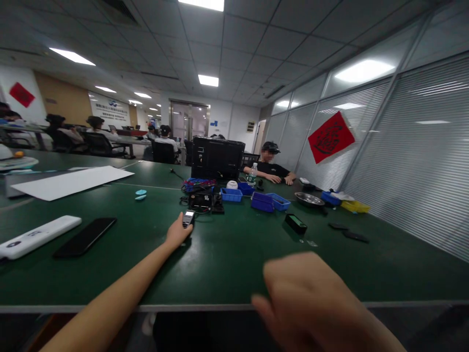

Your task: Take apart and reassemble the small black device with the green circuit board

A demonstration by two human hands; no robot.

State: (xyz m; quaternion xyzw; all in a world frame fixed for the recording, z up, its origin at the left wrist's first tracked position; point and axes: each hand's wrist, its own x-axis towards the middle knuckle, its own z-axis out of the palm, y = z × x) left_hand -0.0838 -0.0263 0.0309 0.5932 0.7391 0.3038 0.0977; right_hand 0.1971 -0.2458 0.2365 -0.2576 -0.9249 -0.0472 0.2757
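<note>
My left hand (178, 231) reaches out over the green table and is closed around a small dark handheld device with a lit screen (189, 216). Just beyond that device lies a black box-shaped unit with cables (200, 201). Close to the camera, above the table's front edge, is my right hand (311, 298), blurred by motion. Its back faces me and the thumb sticks out to the left. The other fingers bend down out of sight, so whether they hold anything is hidden. Nearest beyond it on the tabletop is a black box with a green top (296, 223).
On the left lie a white elongated device (40, 236), a black flat slab (85, 237) and a white sheet (73, 183). Further back stand a monitor (218, 159), blue bins (262, 202), a bottle (252, 174) and a metal pan (309, 199). A person (271, 166) sits across the table.
</note>
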